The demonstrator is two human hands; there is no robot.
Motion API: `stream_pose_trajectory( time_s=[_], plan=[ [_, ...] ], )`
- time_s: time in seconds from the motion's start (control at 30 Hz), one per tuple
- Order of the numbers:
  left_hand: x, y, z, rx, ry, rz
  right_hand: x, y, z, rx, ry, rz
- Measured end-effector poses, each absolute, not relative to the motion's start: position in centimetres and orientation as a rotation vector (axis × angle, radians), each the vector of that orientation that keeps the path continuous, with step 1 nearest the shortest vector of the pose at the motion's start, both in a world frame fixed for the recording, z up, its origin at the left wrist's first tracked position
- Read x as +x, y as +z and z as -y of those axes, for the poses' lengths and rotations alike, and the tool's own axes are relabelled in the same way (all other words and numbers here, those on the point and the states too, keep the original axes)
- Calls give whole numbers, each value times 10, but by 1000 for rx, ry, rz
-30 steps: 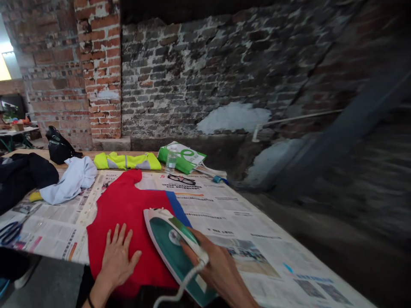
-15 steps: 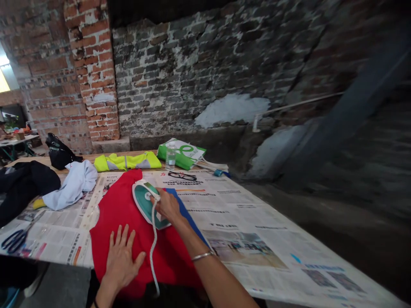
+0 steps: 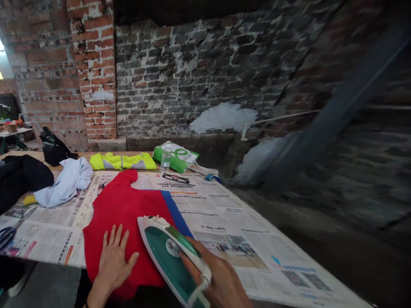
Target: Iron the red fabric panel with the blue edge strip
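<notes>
A red piece of fabric [image 3: 128, 205] with a blue band [image 3: 176, 213] along its right side lies spread on the newspaper-covered table [image 3: 224, 209]. My left hand [image 3: 115, 259] rests flat on the lower left of the red fabric, fingers spread. In my right hand [image 3: 216, 273] is a green and white clothes iron [image 3: 170, 252], gripped by its handle. The iron is over the lower right of the fabric, near the table's front edge, its tip pointing up and left. Whether its soleplate touches the cloth I cannot tell. Its white cord [image 3: 201, 286] runs down beside my wrist.
Scissors [image 3: 7, 235] lie at the left edge near dark and pale clothing [image 3: 67, 182]. Along the back are a black bag [image 3: 56, 147], a folded yellow garment [image 3: 123, 161], a clear bottle [image 3: 166, 159], a green-white bag [image 3: 180, 156] and glasses [image 3: 176, 178]. A brick wall stands behind.
The iron in my right hand has come from the upper part of the red fabric down toward me and right. My left hand stays flat on the cloth. The view has shifted slightly.
</notes>
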State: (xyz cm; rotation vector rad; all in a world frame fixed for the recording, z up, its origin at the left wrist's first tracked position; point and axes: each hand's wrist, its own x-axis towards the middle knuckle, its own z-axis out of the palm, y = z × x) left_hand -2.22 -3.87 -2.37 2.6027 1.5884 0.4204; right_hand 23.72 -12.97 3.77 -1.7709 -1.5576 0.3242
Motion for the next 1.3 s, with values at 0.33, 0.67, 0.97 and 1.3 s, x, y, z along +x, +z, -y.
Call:
stream_pose_trajectory(
  time_s=[0.33,0.67,0.97,1.3],
  plan=[
    [-26,-21,36,2638,398,-1584,228,102,-17,-2310,231,1438],
    [-21,-19,42,2669,405,-1611,235,54,106,-1964,226,1527],
    [-21,-24,42,2674,435,-1620,222,50,155,-1755,335,1534],
    [-28,-34,33,2745,481,-1638,199,75,24,-1936,328,1536]
  ],
)
